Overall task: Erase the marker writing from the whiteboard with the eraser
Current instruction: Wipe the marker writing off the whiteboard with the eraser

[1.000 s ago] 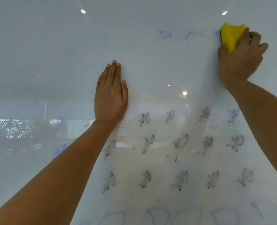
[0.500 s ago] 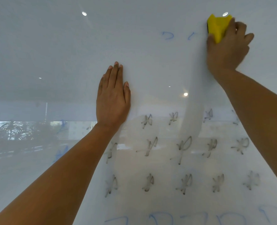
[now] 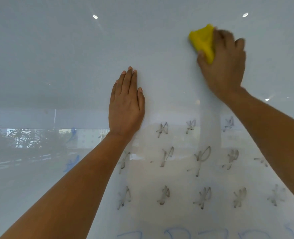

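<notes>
The yellow eraser is clasped by the fingers of the right hand and pressed to the upper right of the whiteboard; motion blur is noted. The left hand is laid flat, fingers released, holding nothing. Blue marker writing is seen along the bottom edge.

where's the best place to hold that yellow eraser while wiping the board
Hold the eraser by its two side faces, coming from behind, away from the whiteboard. Its flat face lies on the board, so only the sides and back are free. The right hand has this grip now, thumb below, fingers above.
</notes>
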A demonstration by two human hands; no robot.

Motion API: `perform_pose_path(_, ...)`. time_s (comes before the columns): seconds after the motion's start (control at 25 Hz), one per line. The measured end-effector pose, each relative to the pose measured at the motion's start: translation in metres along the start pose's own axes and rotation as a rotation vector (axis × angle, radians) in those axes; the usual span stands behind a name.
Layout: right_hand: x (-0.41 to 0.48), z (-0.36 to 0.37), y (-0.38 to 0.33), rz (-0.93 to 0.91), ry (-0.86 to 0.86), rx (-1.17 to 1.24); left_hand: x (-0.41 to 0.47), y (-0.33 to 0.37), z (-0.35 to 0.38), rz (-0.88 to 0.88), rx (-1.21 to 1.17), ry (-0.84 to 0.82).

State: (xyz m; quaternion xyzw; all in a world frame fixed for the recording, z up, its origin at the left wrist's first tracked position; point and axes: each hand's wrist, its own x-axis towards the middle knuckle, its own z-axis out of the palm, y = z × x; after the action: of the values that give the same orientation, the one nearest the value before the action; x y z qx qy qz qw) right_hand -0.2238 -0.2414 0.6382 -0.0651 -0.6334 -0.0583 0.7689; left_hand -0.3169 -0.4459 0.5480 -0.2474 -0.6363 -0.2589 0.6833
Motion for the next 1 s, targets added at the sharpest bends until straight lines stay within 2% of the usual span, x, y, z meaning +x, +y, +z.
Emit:
perform_pose_path(0.08,0.028,0.004,-0.007,0.203,0.001,-0.02,0.0,0.0,0.0,0.0,-0.002,0.007)
perform_pose_path(0.12,0.033,0.006,-0.019,0.214,-0.011,-0.022,0.0,0.0,0.0,0.0,-0.002,0.008)
perform_pose_path(0.16,0.031,0.006,-0.031,0.153,-0.033,-0.009,0.0,0.0,0.0,0.0,-0.002,0.005)
perform_pose_path(0.32,-0.043,-0.002,-0.052,-0.338,-0.132,0.097,0.001,0.0,-0.001,0.005,0.004,0.002)
perform_pose_path(0.4,-0.067,-0.009,-0.03,-0.411,-0.109,0.06,0.001,0.001,-0.001,0.004,0.004,0.003)
perform_pose_path(0.48,-0.047,-0.008,-0.003,-0.232,-0.048,-0.015,0.001,0.0,-0.001,0.0,0.007,0.005)
perform_pose_path(0.6,0.012,-0.003,0.021,0.211,0.003,-0.037,0.001,0.0,-0.001,0.002,0.008,0.006)
perform_pose_path(0.68,0.027,-0.001,0.007,0.256,-0.003,-0.008,0.0,0.001,0.0,0.005,0.003,0.01)
perform_pose_path(0.88,-0.079,-0.01,-0.033,-0.291,-0.086,0.117,0.001,-0.001,0.0,0.011,0.01,0.023)
perform_pose_path(1.0,-0.104,-0.019,-0.006,-0.438,-0.069,0.085,0.001,0.0,-0.001,0.008,-0.001,0.02)
